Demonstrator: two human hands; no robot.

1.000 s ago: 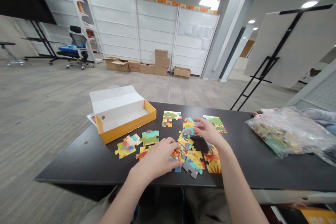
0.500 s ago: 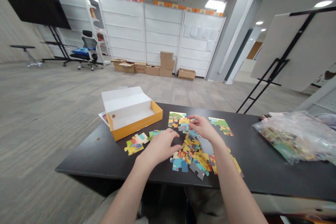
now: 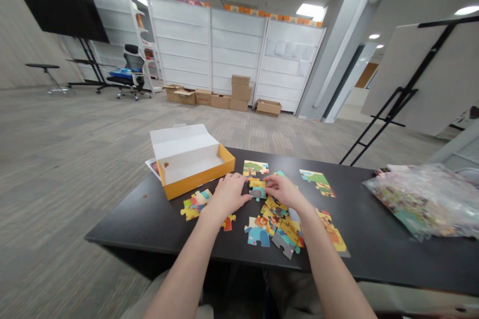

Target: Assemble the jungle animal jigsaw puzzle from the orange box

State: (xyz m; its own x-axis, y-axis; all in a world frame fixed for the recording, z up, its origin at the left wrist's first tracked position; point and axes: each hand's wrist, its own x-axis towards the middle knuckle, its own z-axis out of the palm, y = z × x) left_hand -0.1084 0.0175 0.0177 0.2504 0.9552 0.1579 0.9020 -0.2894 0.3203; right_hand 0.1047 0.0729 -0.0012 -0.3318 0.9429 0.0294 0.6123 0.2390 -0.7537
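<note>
Between my hands lies a yellow and blue puzzle piece with a grey shape (image 3: 257,190). My right hand (image 3: 283,191) touches or nearly touches its right edge, fingers bent together; whether they grip it is unclear. My left hand (image 3: 229,194) rests palm down left of it, fingers spread, over some pieces. Just behind is a joined section with a tree (image 3: 256,168). A loose pile of yellow pieces (image 3: 279,214) lies in front of my right hand, with a blue elephant piece (image 3: 258,235) at its left. Other pieces (image 3: 195,205) lie left of my left hand.
An open yellow box (image 3: 198,175) with a white lid stands at the table's back left. A joined green section (image 3: 318,181) lies at the back right. Clear plastic bags (image 3: 430,199) cover the right side of the black table (image 3: 149,224).
The grey-shape piece has moved left and toward me, away from the tree section, with my right hand. My left hand has shifted back and left. The view has shifted slightly.
</note>
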